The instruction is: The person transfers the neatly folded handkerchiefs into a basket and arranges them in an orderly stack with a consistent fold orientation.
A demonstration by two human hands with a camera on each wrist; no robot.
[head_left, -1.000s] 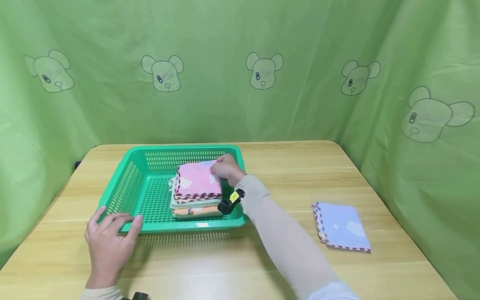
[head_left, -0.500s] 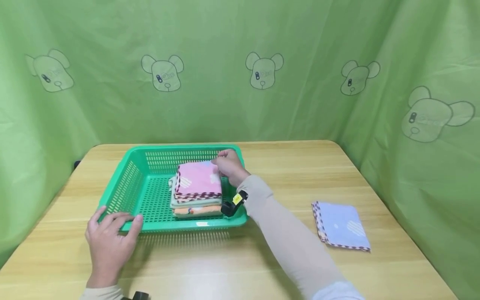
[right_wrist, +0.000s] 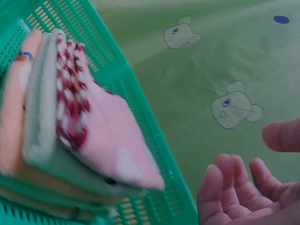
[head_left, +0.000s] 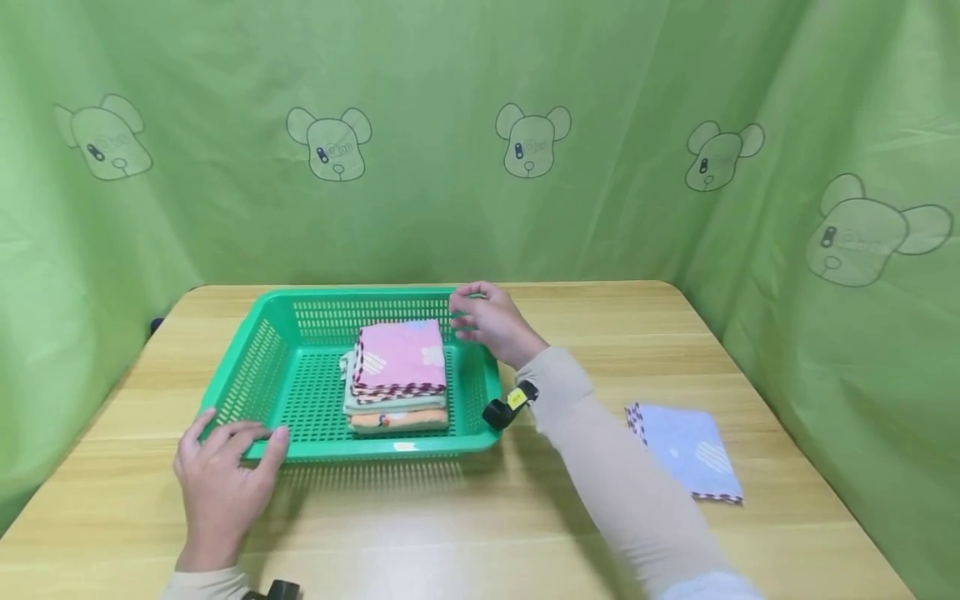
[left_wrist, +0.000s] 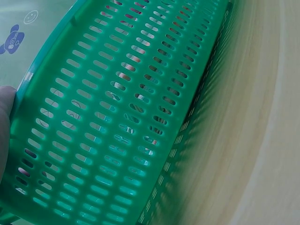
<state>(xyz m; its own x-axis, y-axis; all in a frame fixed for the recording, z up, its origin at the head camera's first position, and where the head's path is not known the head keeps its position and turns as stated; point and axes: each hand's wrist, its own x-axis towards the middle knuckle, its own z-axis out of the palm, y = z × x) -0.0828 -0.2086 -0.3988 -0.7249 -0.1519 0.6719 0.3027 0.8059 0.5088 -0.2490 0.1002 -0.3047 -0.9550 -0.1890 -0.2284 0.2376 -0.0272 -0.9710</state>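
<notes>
A green perforated plastic basket [head_left: 322, 454] stands on the table, with a stack of folded towels in its right half. On top lies a pink towel [head_left: 401, 354] with a maroon-and-white edge; below it are a pale green towel [head_left: 360, 405] and an orange one [head_left: 397, 419]. My left hand [head_left: 225, 483] grips the basket's near left corner, fingers bent over the rim. My right hand [head_left: 495, 321] is above the far right corner, holding nothing, fingers loosely bent. In the right wrist view its palm and fingertips [right_wrist: 225, 161] show apart from the towels.
A folded blue towel [head_left: 697, 454] lies on the right side of the wooden table [head_left: 420, 542], partly behind my right forearm. Green curtains [head_left: 427, 225] with bear-head drawings hang behind and at both sides.
My right hand has let go of the pink towel's far right corner and moved up and right to the basket's rim. The left hand stays at its corner.
</notes>
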